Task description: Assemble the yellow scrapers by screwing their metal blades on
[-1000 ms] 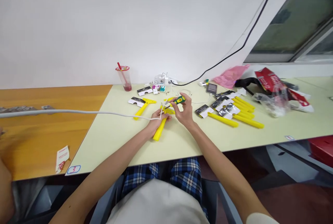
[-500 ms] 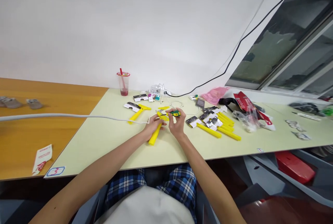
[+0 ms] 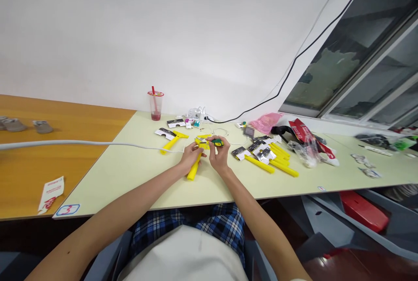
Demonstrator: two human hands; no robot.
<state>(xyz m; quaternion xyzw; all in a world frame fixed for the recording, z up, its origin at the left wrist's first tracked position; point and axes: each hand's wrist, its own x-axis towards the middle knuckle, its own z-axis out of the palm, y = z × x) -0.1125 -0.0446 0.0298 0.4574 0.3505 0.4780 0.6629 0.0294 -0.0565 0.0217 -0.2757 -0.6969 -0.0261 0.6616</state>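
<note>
My left hand (image 3: 190, 158) is wrapped round the handle of a yellow scraper (image 3: 193, 171), whose wide head points away from me. In my right hand (image 3: 219, 155) is a green and yellow screwdriver (image 3: 217, 142), its shaft pointing left over the scraper's head. Whether the tip touches a screw is too small to tell. Behind the scraper's head lies a loose yellow piece (image 3: 204, 136). Left of my hands a second yellow scraper (image 3: 174, 142) rests on the table beside a black and white card (image 3: 165, 133).
Several carded yellow scrapers (image 3: 273, 157) lie in a pile to the right. A lidded cup (image 3: 156, 106) with a red straw stands near the wall. White cables and a power strip (image 3: 197, 112) sit at the back. Further right are a pink bag (image 3: 267, 122) and a red bag (image 3: 308, 135).
The screwdriver has shifted slightly left and lines up closer over the scraper's head. My left hand keeps its hold on the handle. The whole view has shifted a little.
</note>
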